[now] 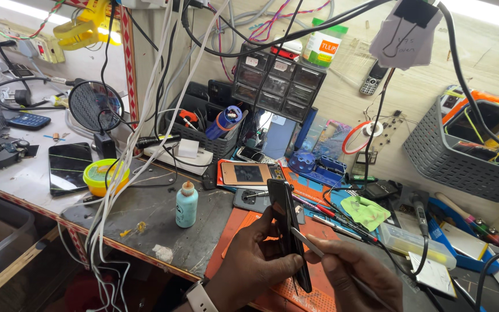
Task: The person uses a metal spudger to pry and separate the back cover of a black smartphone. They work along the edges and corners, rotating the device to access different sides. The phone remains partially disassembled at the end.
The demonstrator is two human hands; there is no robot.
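My left hand [255,260] grips a black smartphone [287,225] held on edge, tilted, above an orange work mat [244,225]. My right hand [356,274] holds a thin metal tool [313,245] like a pen. Its tip touches the phone's right edge about halfway up. A watch strap shows on my left wrist at the bottom of the view.
A teal squeeze bottle [186,204] stands left of the mat. Beyond lie an opened phone [248,173], a yellow tub [104,176], a dark phone [67,166], a green cloth [366,211], screwdrivers and a small drawer cabinet [275,81]. Many cables [128,150] hang down. A grey basket [463,150] is at right.
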